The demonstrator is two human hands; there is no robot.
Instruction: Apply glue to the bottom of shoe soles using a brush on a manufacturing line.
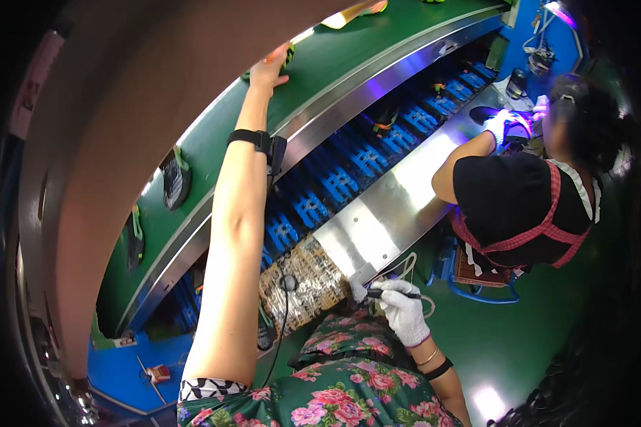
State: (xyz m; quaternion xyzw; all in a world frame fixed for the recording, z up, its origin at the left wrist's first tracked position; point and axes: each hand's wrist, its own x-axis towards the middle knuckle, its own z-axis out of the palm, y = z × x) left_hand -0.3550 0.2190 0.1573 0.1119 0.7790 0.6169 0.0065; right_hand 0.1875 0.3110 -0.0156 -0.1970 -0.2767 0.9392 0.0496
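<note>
My bare left hand (267,72) reaches far out over the green conveyor belt (335,78). Its fingers are closed on an orange and green shoe (289,54), mostly hidden by the hand and a brown curved edge. My right hand (403,313), in a white knitted glove, is held near my body, closed around a thin black-handled tool (384,293). The tool's pale head points left toward the metal ledge (363,228); its exact kind is unclear. A pale looped cord (408,267) shows behind that hand.
Dark shoes (177,181) stand on the belt's left part. Blue racks (342,186) line the space under the belt. Crinkled clear covering (303,285) wraps the ledge's near end. At right, a co-worker (520,206) handles a dark shoe under purple light, beside a blue-framed stool (481,285).
</note>
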